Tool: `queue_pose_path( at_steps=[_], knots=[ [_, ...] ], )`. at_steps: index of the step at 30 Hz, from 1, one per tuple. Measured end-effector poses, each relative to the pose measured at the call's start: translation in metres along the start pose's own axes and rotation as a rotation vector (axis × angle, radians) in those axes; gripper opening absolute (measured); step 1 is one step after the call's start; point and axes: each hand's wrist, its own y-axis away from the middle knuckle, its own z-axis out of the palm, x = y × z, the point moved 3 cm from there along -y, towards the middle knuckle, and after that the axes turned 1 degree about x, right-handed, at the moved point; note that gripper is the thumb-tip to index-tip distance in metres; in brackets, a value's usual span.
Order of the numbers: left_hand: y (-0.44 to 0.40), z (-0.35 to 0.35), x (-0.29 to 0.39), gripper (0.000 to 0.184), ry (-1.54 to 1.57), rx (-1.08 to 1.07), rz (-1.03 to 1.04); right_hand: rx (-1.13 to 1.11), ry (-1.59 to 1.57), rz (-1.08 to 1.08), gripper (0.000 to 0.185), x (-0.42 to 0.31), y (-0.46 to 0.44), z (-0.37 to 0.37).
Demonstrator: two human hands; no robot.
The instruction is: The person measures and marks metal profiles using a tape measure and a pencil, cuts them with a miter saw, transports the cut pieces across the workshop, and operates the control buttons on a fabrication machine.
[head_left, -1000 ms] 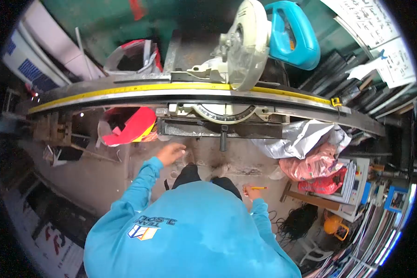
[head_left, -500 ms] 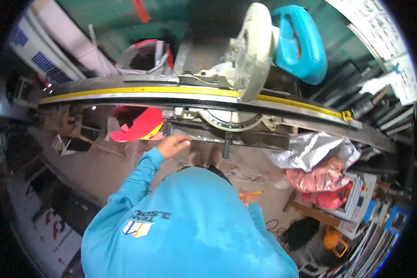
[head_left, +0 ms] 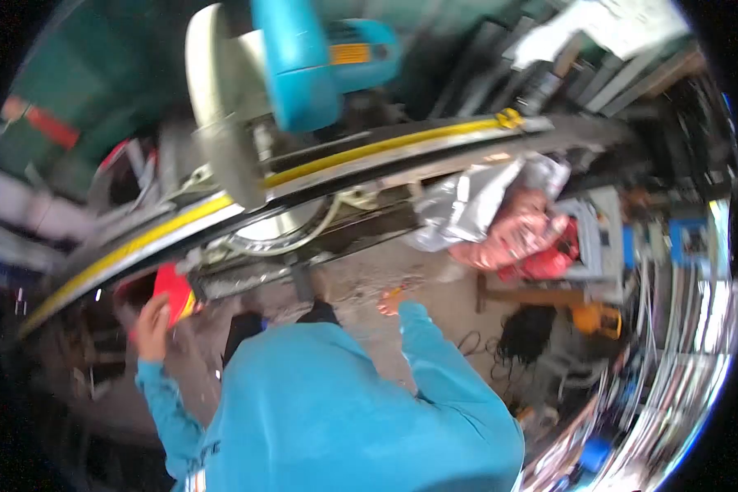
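Note:
My left hand [head_left: 152, 326] is beside a red and yellow bag [head_left: 170, 291] hanging below the bench at the left. Its fingers look stretched out, overlapping the bag's edge, though blur hides whether they touch it. Low in front of my body, my right hand [head_left: 390, 304] is closed around a yellow pencil [head_left: 396, 292], of which only a short piece shows. Ahead stands a miter saw with a teal handle [head_left: 299, 74] and a pale blade guard [head_left: 213, 98]. A yellow tape measure [head_left: 385, 150] lies stretched along a long metal bar across the saw.
Silver and pink plastic bags [head_left: 500, 230] are bunched at the right under the bench. A grey box [head_left: 603, 238] stands beside them. Black cable [head_left: 525, 336] and an orange tool [head_left: 596, 320] lie on the floor. Long profiles [head_left: 664, 328] fill the right side.
My view has turned to the right, so saw and bench appear further left and tilted. My left hand has reached out to the red bag. The pencil stays in my right hand.

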Motion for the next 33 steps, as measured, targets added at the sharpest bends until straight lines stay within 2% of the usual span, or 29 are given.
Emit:
queue_pose_path(
  at_steps=[3,4,5,7,8,9,11,13,14,16,17,19,20,22,24,26,31,33],
  knots=[
    [-0.021,-0.031,-0.015,0.032,0.037,-0.005,0.061,-0.105,0.513,-0.145,0.053,-0.001,0.019,0.037],
    [-0.026,-0.043,-0.025,0.032,0.11,0.009,0.014,-0.155,0.722,-0.173,0.052,-0.002,0.025,0.05],
    [-0.025,-0.056,-0.028,0.032,0.172,0.042,-0.044,-0.162,0.74,-0.176,0.052,-0.009,0.027,0.045],
    [-0.027,-0.083,-0.001,0.031,0.093,0.079,0.008,-0.108,0.991,-0.242,0.029,0.003,0.013,0.017],
    [-0.03,-0.101,-0.015,0.028,0.111,0.129,0.121,-0.107,1.12,-0.254,0.021,0.02,0.009,0.022],
    [-0.032,-0.118,-0.016,0.028,0.097,0.161,0.159,0.05,0.673,-0.153,0.021,0.002,0.087,0.069],
    [-0.035,-0.153,-0.015,0.026,-0.006,0.264,0.188,0.149,0.711,-0.242,0.03,-0.008,0.121,0.095],
    [-0.046,-0.182,-0.029,0.024,0.028,0.367,0.229,0.307,0.659,-0.221,0.042,-0.021,0.169,0.141],
    [-0.053,-0.195,-0.036,0.021,-0.077,0.428,0.239,0.298,0.684,-0.208,0.042,-0.025,0.19,0.161],
    [-0.066,-0.214,-0.037,0.018,-0.212,0.481,0.349,0.178,0.925,-0.363,0.056,-0.03,0.231,0.199],
    [-0.073,-0.221,-0.042,0.018,-0.214,0.481,0.333,0.176,0.935,-0.35,0.056,-0.028,0.249,0.217],
    [-0.086,-0.229,-0.048,0.017,-0.393,0.468,0.443,0.171,1.229,-0.633,0.049,-0.026,0.281,0.272],
    [-0.091,-0.232,-0.051,0.017,-0.392,0.468,0.439,0.171,1.233,-0.63,0.049,-0.02,0.294,0.304],
    [-0.099,-0.231,-0.057,0.02,-0.534,0.485,0.483,0.06,1.026,-0.744,0.042,-0.01,0.311,0.368],
    [-0.109,-0.233,-0.068,0.025,-0.542,0.449,0.482,-0.191,1.137,-0.942,0.028,-0.02,0.303,0.409],
    [-0.114,-0.228,-0.068,0.032,-0.581,0.384,0.477,-0.313,1.022,-1.232,0.024,-0.029,0.317,0.477],
    [-0.117,-0.22,-0.065,0.033,-0.753,0.386,0.423,-0.456,1.012,-1.247,0.022,-0.052,0.298,0.562],
    [-0.121,-0.221,-0.068,0.032,-0.668,0.324,0.419,-0.523,0.953,-1.191,0.024,-0.052,0.291,0.591]
  ],
)
